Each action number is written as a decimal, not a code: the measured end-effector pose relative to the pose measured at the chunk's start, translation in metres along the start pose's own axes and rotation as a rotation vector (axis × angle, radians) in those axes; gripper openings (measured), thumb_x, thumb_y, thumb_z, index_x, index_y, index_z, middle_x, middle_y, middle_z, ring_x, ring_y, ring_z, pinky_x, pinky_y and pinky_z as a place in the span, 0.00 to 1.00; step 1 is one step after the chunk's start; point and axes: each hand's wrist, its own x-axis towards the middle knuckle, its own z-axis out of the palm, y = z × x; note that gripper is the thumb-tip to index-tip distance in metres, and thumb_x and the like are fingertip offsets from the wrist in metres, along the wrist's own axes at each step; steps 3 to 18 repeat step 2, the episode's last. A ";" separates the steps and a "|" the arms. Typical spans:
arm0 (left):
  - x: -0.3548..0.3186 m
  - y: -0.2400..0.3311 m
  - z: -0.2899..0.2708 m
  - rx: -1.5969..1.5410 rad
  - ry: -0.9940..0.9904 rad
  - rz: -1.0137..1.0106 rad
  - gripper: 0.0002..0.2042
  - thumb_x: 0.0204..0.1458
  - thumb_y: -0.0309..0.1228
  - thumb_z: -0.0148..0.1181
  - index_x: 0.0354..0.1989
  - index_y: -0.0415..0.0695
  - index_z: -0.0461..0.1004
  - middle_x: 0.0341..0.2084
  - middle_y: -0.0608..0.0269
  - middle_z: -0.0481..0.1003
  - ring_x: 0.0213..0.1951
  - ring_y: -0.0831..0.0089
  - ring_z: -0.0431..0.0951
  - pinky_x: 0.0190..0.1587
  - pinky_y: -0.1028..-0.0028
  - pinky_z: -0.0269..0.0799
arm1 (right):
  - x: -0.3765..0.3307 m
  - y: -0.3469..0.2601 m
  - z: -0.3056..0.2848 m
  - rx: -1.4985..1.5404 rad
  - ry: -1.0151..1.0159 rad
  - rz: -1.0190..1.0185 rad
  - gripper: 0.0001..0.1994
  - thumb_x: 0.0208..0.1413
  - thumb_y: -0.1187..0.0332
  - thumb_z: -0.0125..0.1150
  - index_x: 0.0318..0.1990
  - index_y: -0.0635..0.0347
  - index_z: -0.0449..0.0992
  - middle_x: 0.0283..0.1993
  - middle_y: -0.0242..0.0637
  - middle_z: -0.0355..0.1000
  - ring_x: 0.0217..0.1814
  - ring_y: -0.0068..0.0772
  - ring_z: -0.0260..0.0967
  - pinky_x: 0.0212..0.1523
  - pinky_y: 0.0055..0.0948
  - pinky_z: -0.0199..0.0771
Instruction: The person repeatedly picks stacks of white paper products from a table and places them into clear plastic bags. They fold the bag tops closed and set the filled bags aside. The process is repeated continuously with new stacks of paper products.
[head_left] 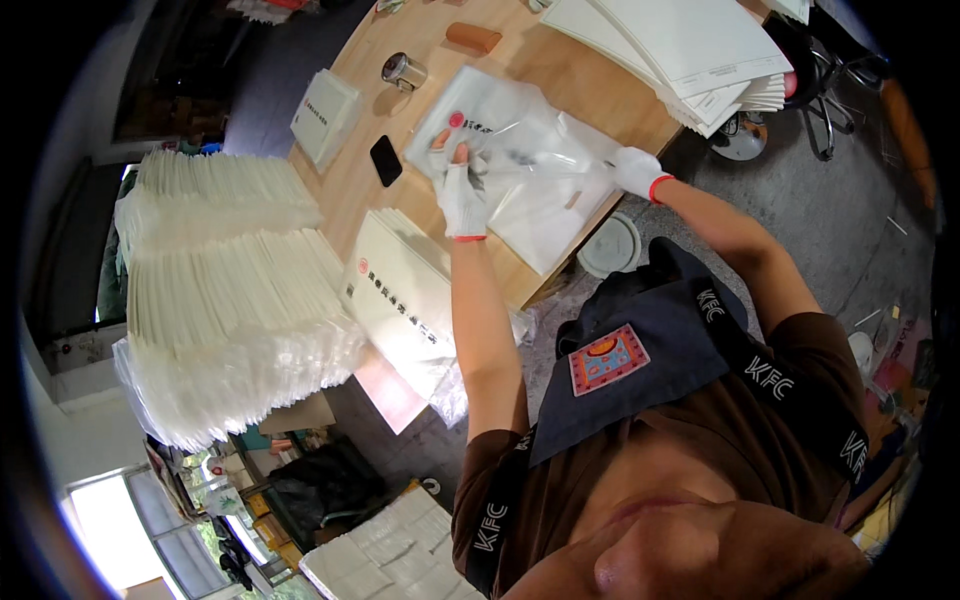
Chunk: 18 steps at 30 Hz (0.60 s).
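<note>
A clear plastic bag (545, 135) with a dark print and a cut-out handle lies over the near part of the wooden table, its film stretched between my two hands. My left hand (464, 195), in a white knit glove with bare fingertips, closes on the bag's left side near a round red mark. At the bag's right edge, my right hand (637, 172), in a white glove with a red cuff, grips the film. The fingers of the right hand are partly hidden. Under the film lie more flat bags, and I cannot tell them apart.
Left of my arm stand printed white paper folders (400, 290) and tall wrapped stacks (240, 290). A black phone (386, 161), a metal cup (403, 72) and a brown case (473, 38) rest on the table (350, 200). White sheets (690, 50) overhang its right corner. A round lid (609, 245) is below.
</note>
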 end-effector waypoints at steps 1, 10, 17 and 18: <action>-0.002 0.012 0.011 0.046 0.023 -0.042 0.15 0.57 0.24 0.51 0.54 0.44 0.63 0.41 0.63 0.72 0.36 0.81 0.69 0.43 0.80 0.70 | -0.011 -0.009 -0.021 0.034 -0.108 0.044 0.28 0.55 0.42 0.43 0.45 0.59 0.74 0.40 0.51 0.73 0.42 0.44 0.74 0.45 0.41 0.71; -0.004 0.014 0.010 0.044 0.032 -0.035 0.15 0.57 0.24 0.51 0.54 0.44 0.63 0.41 0.63 0.72 0.36 0.81 0.69 0.43 0.80 0.70 | -0.023 -0.030 -0.046 0.071 -0.217 0.078 0.30 0.54 0.39 0.44 0.46 0.59 0.74 0.41 0.51 0.73 0.44 0.44 0.74 0.45 0.42 0.71; -0.004 0.014 0.010 0.044 0.032 -0.035 0.15 0.57 0.24 0.51 0.54 0.44 0.63 0.41 0.63 0.72 0.36 0.81 0.69 0.43 0.80 0.70 | -0.023 -0.030 -0.046 0.071 -0.217 0.078 0.30 0.54 0.39 0.44 0.46 0.59 0.74 0.41 0.51 0.73 0.44 0.44 0.74 0.45 0.42 0.71; -0.004 0.014 0.010 0.044 0.032 -0.035 0.15 0.57 0.24 0.51 0.54 0.44 0.63 0.41 0.63 0.72 0.36 0.81 0.69 0.43 0.80 0.70 | -0.023 -0.030 -0.046 0.071 -0.217 0.078 0.30 0.54 0.39 0.44 0.46 0.59 0.74 0.41 0.51 0.73 0.44 0.44 0.74 0.45 0.42 0.71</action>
